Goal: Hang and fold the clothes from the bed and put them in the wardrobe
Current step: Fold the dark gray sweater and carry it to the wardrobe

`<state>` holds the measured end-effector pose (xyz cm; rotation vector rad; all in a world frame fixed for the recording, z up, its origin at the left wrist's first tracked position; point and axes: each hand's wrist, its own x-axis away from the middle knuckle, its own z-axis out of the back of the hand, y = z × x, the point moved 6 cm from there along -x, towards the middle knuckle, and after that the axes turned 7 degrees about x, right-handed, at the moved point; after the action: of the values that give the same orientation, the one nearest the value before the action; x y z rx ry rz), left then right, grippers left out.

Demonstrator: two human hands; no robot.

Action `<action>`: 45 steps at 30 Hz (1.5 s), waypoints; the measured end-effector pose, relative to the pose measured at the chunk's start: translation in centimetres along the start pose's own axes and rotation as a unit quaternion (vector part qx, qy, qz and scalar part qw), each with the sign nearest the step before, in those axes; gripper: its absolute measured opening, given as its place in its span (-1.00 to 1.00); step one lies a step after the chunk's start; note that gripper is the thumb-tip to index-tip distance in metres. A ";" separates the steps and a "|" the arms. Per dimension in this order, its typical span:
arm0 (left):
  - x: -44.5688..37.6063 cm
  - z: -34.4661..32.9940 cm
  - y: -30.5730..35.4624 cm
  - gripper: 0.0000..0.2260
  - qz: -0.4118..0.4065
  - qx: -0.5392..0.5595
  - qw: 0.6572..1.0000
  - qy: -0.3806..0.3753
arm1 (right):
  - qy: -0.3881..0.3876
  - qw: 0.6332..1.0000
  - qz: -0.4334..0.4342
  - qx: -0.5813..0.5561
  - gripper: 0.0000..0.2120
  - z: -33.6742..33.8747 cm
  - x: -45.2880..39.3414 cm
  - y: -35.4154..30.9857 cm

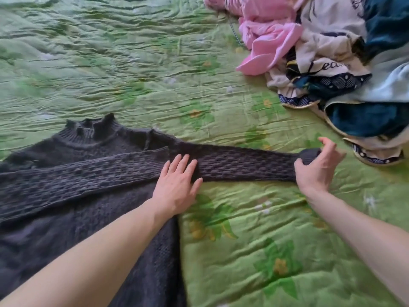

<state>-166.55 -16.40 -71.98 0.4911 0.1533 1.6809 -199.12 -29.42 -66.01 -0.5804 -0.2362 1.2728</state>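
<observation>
A: Dark grey knit, that is the sweater, lying flat on the green floral bedspread with its ribbed high collar pointing away from the camera.

B: And the sleeves?

A: One sleeve is already folded across the chest, running from the left edge of the view to about the middle. The other sleeve is stretched straight out to the right over the bedspread.

B: What are the hands doing?

A: The left hand lies flat, fingers straight and close together, pressing where the outstretched sleeve meets the body of the sweater. The right hand is at the far end of that sleeve: thumb and curled fingers pinch the cuff, with the forefinger lifted above it.

B: Anything else on the bed?

A: A heap of unfolded clothes in the upper right corner, well apart from the sweater. There is a pink garment, a white garment with dark blue print and lettering, a dark teal piece and a pale blue one, all tangled together.
</observation>
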 end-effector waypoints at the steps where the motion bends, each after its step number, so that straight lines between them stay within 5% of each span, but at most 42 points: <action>1: 0.5 1.0 0.6 -0.52 -0.023 0.015 0.998 0.055 | -0.001 1.000 0.014 -0.007 -0.37 -0.3 0.9 -1.6; 4: 1.8 3.0 1.4 -0.63 -0.032 0.148 0.972 0.179 | -0.035 0.996 0.014 -0.076 -0.33 -2.5 4.2 -6.9; 6: 2.0 3.4 1.5 -0.70 0.044 0.333 0.934 0.125 | -0.078 0.988 -0.002 -0.136 -0.38 -4.3 7.0 -10.3; 10: 2.1 4.8 1.0 -0.57 0.146 0.627 0.764 0.048 | -0.172 0.961 0.029 -0.215 -0.58 -7.7 13.5 -16.9; 12: 2.6 6.3 -0.5 -0.60 0.165 0.687 0.706 0.042 | -0.228 0.939 0.046 -0.254 -0.63 -9.2 16.4 -19.5; 16: 4.4 8.2 -6.0 -0.90 0.194 0.723 0.655 0.104 | -0.318 0.876 0.175 -0.318 -0.45 -9.6 21.0 -23.8; 24: 9.1 11.7 -17.3 -0.88 0.240 0.674 0.675 0.181 | -0.140 0.910 0.380 -0.091 -0.55 -11.4 22.0 -25.0; 27: 10.8 14.6 -21.1 -0.90 0.243 0.667 0.669 0.222 | -0.125 0.915 0.382 0.029 -0.48 -13.5 21.2 -23.3; 33: 14.4 16.1 -29.3 -0.85 0.282 0.628 0.663 0.295 | -0.152 0.927 0.337 0.069 -0.38 -16.2 22.1 -22.5; 41: 17.8 11.0 -36.0 -0.93 0.350 0.452 0.755 0.321 | -0.213 0.897 0.335 0.195 -0.30 -20.3 24.7 -22.0; 45: 18.2 11.8 -34.5 -0.67 0.410 0.258 0.796 0.362 | -0.194 0.898 0.331 0.217 -0.27 -20.7 25.0 -21.8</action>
<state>-132.08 5.27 -70.09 0.2824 1.1255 2.6456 -163.83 -15.40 -75.40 0.0060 -0.0708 2.0353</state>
